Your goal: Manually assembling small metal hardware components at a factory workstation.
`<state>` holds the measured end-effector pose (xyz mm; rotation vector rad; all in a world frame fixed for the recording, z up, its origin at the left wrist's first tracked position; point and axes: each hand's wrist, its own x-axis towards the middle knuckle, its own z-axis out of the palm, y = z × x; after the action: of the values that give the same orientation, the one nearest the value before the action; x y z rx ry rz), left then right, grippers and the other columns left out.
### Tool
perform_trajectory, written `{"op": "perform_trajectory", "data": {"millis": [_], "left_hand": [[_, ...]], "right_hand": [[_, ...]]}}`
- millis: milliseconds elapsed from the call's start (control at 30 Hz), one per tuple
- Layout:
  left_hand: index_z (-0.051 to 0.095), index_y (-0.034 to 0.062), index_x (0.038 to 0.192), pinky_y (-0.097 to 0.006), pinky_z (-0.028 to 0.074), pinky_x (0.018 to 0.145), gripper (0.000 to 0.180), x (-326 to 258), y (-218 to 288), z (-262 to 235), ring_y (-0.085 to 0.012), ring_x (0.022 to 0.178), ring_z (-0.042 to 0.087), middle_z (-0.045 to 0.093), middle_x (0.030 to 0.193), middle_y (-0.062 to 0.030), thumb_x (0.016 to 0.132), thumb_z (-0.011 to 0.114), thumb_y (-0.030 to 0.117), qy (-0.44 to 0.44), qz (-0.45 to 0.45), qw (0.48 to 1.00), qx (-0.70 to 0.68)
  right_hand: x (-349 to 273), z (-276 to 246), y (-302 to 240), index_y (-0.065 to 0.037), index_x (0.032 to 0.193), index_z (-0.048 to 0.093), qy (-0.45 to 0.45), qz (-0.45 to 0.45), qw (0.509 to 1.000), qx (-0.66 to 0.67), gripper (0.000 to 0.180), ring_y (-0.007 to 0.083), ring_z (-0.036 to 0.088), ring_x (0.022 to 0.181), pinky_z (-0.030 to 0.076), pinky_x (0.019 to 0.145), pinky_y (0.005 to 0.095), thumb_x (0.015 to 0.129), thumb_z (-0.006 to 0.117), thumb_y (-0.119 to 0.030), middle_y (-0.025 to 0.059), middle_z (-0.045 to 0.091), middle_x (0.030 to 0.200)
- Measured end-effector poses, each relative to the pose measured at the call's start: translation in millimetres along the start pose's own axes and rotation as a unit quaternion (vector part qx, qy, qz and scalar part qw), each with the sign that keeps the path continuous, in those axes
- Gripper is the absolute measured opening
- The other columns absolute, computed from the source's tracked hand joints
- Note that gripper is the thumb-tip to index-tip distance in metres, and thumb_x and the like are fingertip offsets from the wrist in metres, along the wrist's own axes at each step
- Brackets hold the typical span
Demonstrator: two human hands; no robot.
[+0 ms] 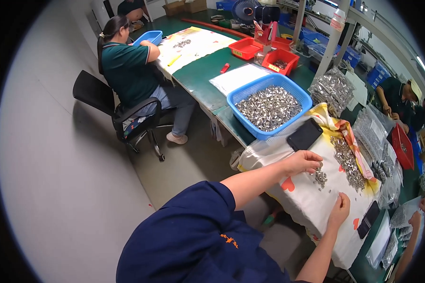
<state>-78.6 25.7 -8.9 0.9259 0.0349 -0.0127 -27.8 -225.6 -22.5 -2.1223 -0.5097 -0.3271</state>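
My left hand is over the white cloth, its fingers bent and drawn together beside a small pile of shiny metal parts. Whatever those fingers hold is too small to make out. Closer to me, my right hand is closed in a pinch just above the cloth, and its content is hidden too. A longer heap of the same small metal parts lies farther right. Behind my left hand a black phone rests on the cloth.
A blue basket full of metal parts stands at the far table edge. Red bins, bagged parts and a second dark phone surround the cloth. A seated co-worker works at the far left; others are at right.
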Motion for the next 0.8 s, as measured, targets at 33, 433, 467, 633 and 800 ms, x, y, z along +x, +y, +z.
{"op": "perform_trajectory", "data": {"millis": [33,433,467,633,800], "left_hand": [[0.054,0.0023,0.103,-0.023,0.049,0.07,0.022,-1,0,1,-0.01,0.084,0.056,0.059,0.095,-0.0036,0.081,0.057,0.004,0.005,-0.007,1.0,-0.006],[0.054,0.0027,0.105,-0.022,0.048,0.07,0.024,-3,3,-1,-0.008,0.083,0.056,0.058,0.096,-0.0023,0.081,0.057,0.005,-0.003,-0.001,1.0,0.017],[0.054,0.0024,0.105,-0.021,0.048,0.069,0.024,-5,1,-2,-0.0077,0.082,0.056,0.058,0.096,-0.0024,0.081,0.057,0.005,-0.006,0.0,1.0,0.012],[0.054,0.0018,0.105,-0.021,0.048,0.069,0.025,1,-4,0,-0.0077,0.081,0.056,0.059,0.094,-0.0024,0.08,0.058,0.005,-0.019,0.003,1.0,0.012],[0.055,0.0015,0.105,-0.021,0.048,0.069,0.025,4,-7,-5,-0.0076,0.081,0.056,0.059,0.093,-0.0022,0.08,0.058,0.006,-0.039,0.01,0.999,0.021]], "right_hand": [[-1,0,2,0.003,0.091,0.057,-0.001,0.006,1.0,0.006,0.015,0.0211,0.054,0.091,0.041,0.081,0.0286,0.081,0.047,-0.001,0.0111,0.056,0.097],[0,0,-6,0.003,0.091,0.057,-0.011,-0.005,1.0,-0.001,0.015,0.0205,0.053,0.089,0.041,0.081,0.0282,0.081,0.047,-0.002,0.0104,0.056,0.094],[-2,1,-5,0.003,0.091,0.057,-0.015,-0.005,1.0,-0.003,0.015,0.0205,0.053,0.089,0.041,0.081,0.0282,0.081,0.047,-0.002,0.0104,0.056,0.094],[-1,-4,5,0.003,0.091,0.057,-0.009,-0.002,0.999,-0.032,0.015,0.0206,0.053,0.089,0.041,0.081,0.0287,0.082,0.046,-0.002,0.0105,0.056,0.095],[1,1,-2,0.002,0.09,0.058,-0.002,0.004,0.999,-0.038,0.015,0.02,0.054,0.088,0.041,0.08,0.0282,0.082,0.047,-0.002,0.0103,0.057,0.094]]}}
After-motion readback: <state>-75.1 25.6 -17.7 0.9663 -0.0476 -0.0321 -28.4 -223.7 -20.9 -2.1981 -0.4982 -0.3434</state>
